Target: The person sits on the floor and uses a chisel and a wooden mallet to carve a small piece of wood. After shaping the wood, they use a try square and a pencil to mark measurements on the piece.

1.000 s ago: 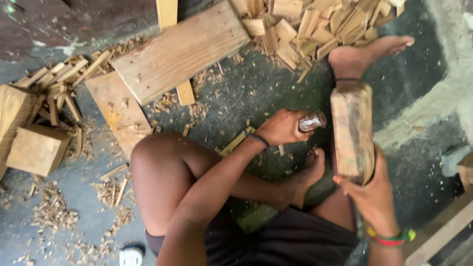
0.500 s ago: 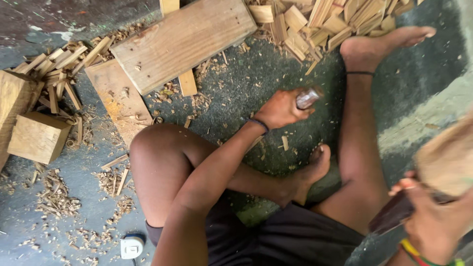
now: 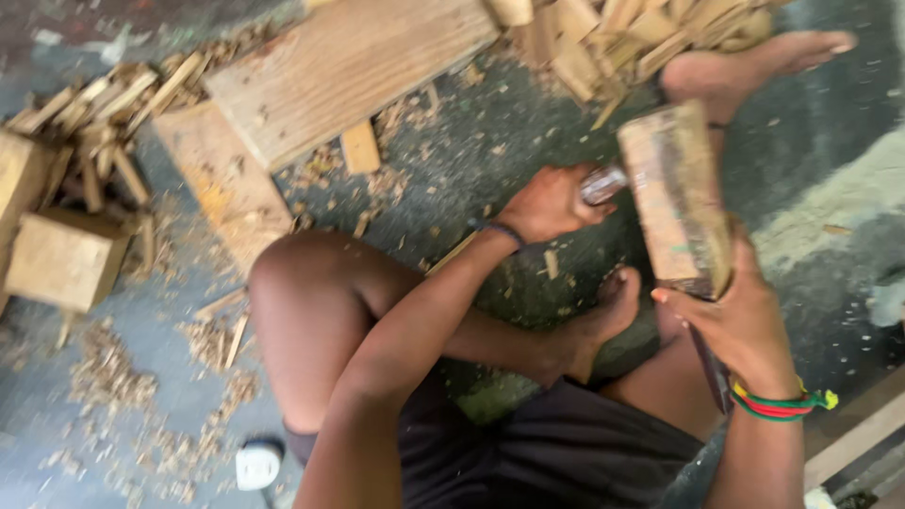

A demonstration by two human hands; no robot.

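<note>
The right hand (image 3: 740, 325) grips one long wooden block (image 3: 677, 198) from below, fingers wrapped tight round its lower end. The block stands nearly upright over the right leg, its long axis running from the hand up toward the bare foot (image 3: 754, 66), leaning slightly left. The left hand (image 3: 547, 205) is closed round one small metal tool (image 3: 603, 185), whose tip points right and touches the block's left side. On the floor lie two flat boards (image 3: 349, 71) and two square wood blocks (image 3: 61, 259) at left.
</note>
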